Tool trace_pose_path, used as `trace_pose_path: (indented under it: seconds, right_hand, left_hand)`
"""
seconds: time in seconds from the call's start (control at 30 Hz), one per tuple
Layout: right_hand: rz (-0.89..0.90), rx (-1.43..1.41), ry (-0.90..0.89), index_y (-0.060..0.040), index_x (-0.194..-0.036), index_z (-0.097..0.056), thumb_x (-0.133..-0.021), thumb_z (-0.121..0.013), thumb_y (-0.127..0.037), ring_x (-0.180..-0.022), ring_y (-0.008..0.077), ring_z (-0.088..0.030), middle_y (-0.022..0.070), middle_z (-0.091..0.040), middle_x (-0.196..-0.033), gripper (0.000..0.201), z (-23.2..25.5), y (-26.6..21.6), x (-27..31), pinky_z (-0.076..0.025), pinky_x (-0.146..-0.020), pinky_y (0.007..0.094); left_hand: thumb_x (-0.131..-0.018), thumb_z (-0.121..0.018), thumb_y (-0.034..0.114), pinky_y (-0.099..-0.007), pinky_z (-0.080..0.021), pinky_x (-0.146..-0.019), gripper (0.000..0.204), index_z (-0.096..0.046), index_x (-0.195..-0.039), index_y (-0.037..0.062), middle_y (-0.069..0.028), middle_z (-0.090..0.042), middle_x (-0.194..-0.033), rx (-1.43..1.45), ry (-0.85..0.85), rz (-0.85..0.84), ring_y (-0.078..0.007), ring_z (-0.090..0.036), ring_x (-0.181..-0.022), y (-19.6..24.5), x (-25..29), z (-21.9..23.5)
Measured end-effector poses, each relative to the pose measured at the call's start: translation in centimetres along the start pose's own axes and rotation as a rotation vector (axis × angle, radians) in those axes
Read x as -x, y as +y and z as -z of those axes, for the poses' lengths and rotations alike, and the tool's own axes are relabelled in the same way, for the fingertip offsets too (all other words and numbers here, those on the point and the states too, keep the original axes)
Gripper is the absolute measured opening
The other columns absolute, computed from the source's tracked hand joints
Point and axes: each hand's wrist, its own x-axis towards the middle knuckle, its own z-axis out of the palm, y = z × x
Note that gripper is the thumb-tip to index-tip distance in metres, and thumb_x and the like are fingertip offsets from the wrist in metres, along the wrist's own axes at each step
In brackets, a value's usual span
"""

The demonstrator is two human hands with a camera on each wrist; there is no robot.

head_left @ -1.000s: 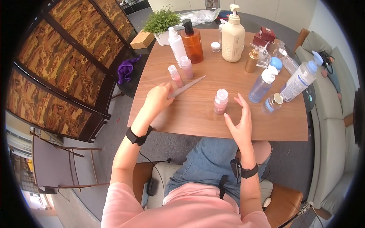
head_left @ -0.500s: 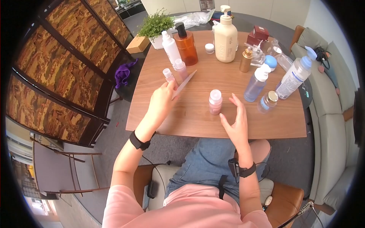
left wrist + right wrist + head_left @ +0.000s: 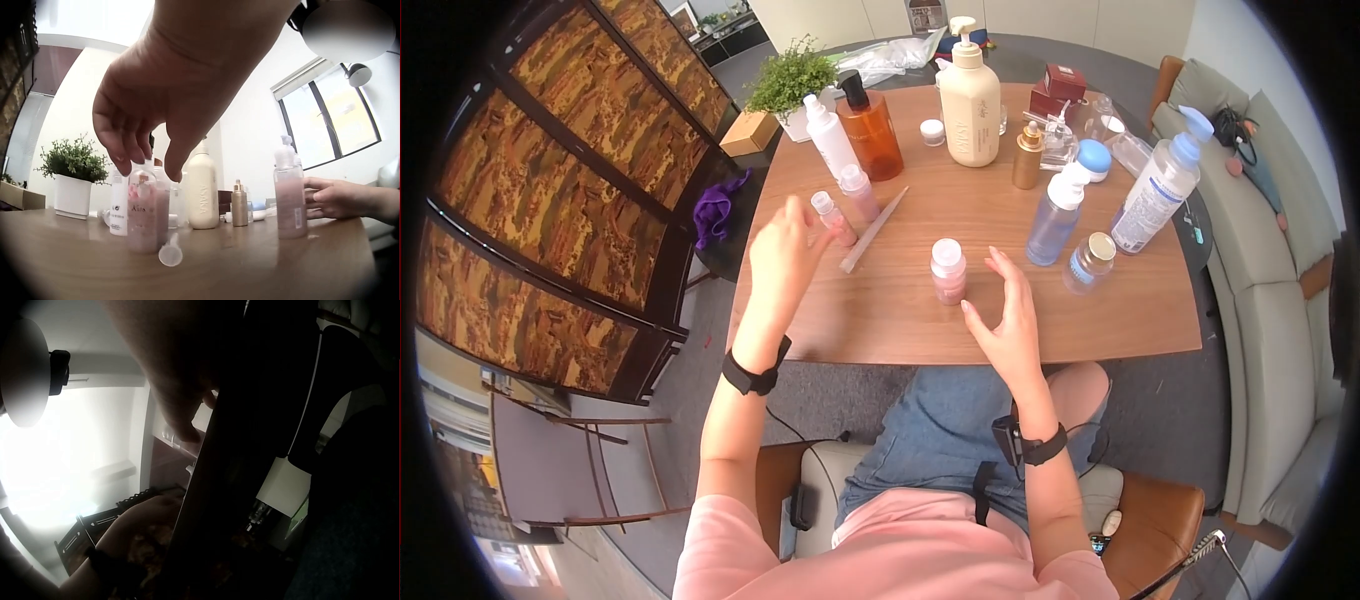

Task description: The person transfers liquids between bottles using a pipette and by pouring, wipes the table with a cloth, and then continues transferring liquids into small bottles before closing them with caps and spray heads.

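Observation:
In the head view my left hand (image 3: 785,258) is over the left part of the table, its fingers at a small pink bottle (image 3: 838,224). The left wrist view shows thumb and fingers apart around the top of that bottle (image 3: 142,215); whether they touch it, I cannot tell. A translucent pointed spatula (image 3: 874,230) lies flat just right of the bottle. Behind stands another pink bottle (image 3: 859,194). My right hand (image 3: 1008,330) has curved, spread fingers and holds nothing, close to the right side of a third pink bottle (image 3: 949,274). The right wrist view is mostly dark.
At the back stand a white spray bottle (image 3: 830,138), an amber pump bottle (image 3: 872,135), a cream pump bottle (image 3: 971,112) and a potted plant (image 3: 794,82). On the right are a blue-tinted bottle (image 3: 1054,222), a small jar (image 3: 1090,264) and a tall clear pump bottle (image 3: 1152,196).
My left hand has let go of the spatula, which now lies on the table, and has moved left to the small pink bottle. My right hand keeps its place beside the third pink bottle.

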Motion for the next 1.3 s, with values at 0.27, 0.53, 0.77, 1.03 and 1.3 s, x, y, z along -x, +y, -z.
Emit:
trace_pose_path:
  seconds: [0.27,0.53,0.77,1.03,1.3]
  right_hand:
    - [-0.013,0.015,-0.002,-0.0044,-0.14,-0.039,-0.079,-0.072,-0.009,-0.131,0.0376,-0.042,0.0198,-0.049,-0.134,0.069,-0.1,0.2,0.1,-0.036,-0.108,0.045]
    - [-0.009,0.019,-0.004,-0.0036,-0.138,-0.041,-0.079,-0.072,-0.009,-0.131,0.038,-0.042,0.0209,-0.048,-0.135,0.067,-0.1,0.2,0.1,-0.037,-0.107,0.0453]
    - [0.004,0.034,-0.01,-0.004,-0.138,-0.041,-0.079,-0.072,-0.009,-0.131,0.0383,-0.042,0.0218,-0.048,-0.134,0.067,0.0,0.0,0.0,-0.038,-0.107,0.0456]
    - [-0.018,0.005,0.0,-0.0046,-0.138,-0.041,-0.079,-0.072,-0.009,-0.13,0.0389,-0.043,0.0229,-0.048,-0.134,0.067,-0.1,0.0,0.1,-0.038,-0.106,0.0455]
    - [-0.006,0.02,0.02,-0.0047,-0.139,-0.042,-0.079,-0.072,-0.007,-0.129,0.0359,-0.045,0.021,-0.05,-0.132,0.067,-0.1,0.2,0.1,-0.037,-0.106,0.0437]
  left_hand:
    - [-0.074,-0.079,0.027,-0.0369,-0.051,-0.064,0.044,-0.056,-0.106,0.0071,-0.0103,-0.061,-0.088,0.032,0.115,-0.153,-0.0245,-0.063,-0.074,-0.7,-3.3,-0.2]
    - [-0.076,-0.076,0.021,-0.0385,-0.051,-0.071,0.036,-0.06,-0.103,0.0048,-0.0121,-0.063,-0.094,0.029,0.018,-0.151,-0.0287,-0.064,-0.082,-0.3,-3.2,-0.1]
    - [-0.08,-0.074,0.028,-0.0369,-0.05,-0.082,0.049,-0.057,-0.12,0.0064,-0.0141,-0.062,-0.102,0.441,-0.083,-0.333,-0.029,-0.062,-0.096,6.9,-0.1,4.2]
    - [-0.075,-0.08,0.03,-0.0388,-0.051,-0.08,0.055,-0.054,-0.115,0.0036,-0.0138,-0.064,-0.103,0.425,-0.195,-0.494,-0.031,-0.064,-0.097,10.1,1.4,2.5]
    - [-0.077,-0.078,0.022,-0.0415,-0.05,-0.084,0.062,-0.044,-0.125,0.0035,-0.017,-0.063,-0.109,0.532,-0.26,-0.464,-0.0361,-0.062,-0.104,10.1,1.8,0.4]
